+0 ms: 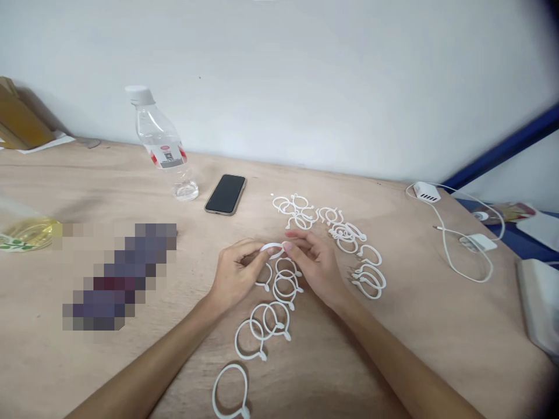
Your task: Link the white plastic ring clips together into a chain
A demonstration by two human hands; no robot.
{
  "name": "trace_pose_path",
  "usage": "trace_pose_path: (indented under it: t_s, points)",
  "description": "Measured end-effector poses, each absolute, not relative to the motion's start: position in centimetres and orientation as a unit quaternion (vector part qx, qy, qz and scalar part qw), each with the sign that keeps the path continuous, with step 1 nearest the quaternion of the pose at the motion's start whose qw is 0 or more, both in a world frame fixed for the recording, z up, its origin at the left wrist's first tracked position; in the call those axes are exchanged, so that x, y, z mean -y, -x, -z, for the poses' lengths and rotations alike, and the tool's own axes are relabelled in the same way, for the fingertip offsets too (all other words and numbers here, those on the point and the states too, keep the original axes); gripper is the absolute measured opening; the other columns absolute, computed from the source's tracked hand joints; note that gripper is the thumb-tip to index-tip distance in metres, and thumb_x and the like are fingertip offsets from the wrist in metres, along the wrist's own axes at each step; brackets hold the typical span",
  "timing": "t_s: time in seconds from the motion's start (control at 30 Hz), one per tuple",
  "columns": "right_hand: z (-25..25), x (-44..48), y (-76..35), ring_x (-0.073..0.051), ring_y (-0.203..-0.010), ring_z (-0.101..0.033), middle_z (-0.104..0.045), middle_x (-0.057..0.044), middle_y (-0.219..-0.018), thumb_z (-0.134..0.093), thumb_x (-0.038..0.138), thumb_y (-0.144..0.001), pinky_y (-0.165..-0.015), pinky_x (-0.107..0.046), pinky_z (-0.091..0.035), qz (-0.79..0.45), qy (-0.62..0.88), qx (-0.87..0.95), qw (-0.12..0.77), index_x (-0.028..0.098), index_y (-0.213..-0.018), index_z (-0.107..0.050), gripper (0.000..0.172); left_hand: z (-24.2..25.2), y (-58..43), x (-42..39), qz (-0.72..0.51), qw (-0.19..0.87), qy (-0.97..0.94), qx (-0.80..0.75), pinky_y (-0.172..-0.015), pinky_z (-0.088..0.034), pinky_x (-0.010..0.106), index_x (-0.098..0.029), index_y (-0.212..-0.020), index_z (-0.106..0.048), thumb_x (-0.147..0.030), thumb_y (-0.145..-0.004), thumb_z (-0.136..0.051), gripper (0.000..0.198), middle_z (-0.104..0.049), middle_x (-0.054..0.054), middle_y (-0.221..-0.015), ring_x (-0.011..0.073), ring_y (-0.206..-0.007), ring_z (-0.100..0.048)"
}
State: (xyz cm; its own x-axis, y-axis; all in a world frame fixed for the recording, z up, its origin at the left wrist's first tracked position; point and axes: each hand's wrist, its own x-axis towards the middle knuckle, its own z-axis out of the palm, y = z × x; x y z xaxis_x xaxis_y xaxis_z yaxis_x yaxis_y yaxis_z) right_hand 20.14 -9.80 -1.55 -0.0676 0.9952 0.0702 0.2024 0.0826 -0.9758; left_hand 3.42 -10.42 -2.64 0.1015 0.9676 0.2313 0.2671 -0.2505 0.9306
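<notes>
A thin white plastic ring (273, 251) is pinched between the person's two hands, just above the pale wooden surface (414, 355). With the flat black-screened phone (225, 195) in its pale case as landmark, the ring is nearer the person and to the right. The left hand (236, 269) grips the ring's left end between thumb and fingers; the right hand (319, 267) meets it in a narrow pinch at the other end, some of its fingers loosely spread.

Nearer the person than the phone trails a group of loose white rings with small end tabs (280, 327), several overlapping, their tabs looking joined. To the phone's right, more white rings with gaps at their ends (345, 233) curve toward the person. Left of the phone stands a clear plastic bottle with a white cap (168, 154).

The step in hand appears to be working the held ring's ends by fingertip, perhaps bringing them together. That seems to call for a steady left grip and careful right-thumb pressure; whether the ends meet is hidden.
</notes>
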Motion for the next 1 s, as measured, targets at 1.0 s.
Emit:
trace_pose_path:
  t_s: [1.0]
  points:
    - [-0.6, 11.3, -19.2, -0.012, -0.066, -0.055, -0.064, 0.001, -0.069, -0.06, 0.033, -0.082, -0.062, -0.024, -0.043, -0.513, 0.469, 0.586, 0.416, 0.018, -0.075, -0.069, 0.019, 2.4, -3.5, 10.8, -0.364, 0.352, -0.729, -0.46, -0.059, -0.036, 0.027, -0.02, -0.065, -0.039, -0.047, -0.088, -0.038, 0.036, -0.043, -0.002, -0.064, 0.014, -0.061, -0.042]
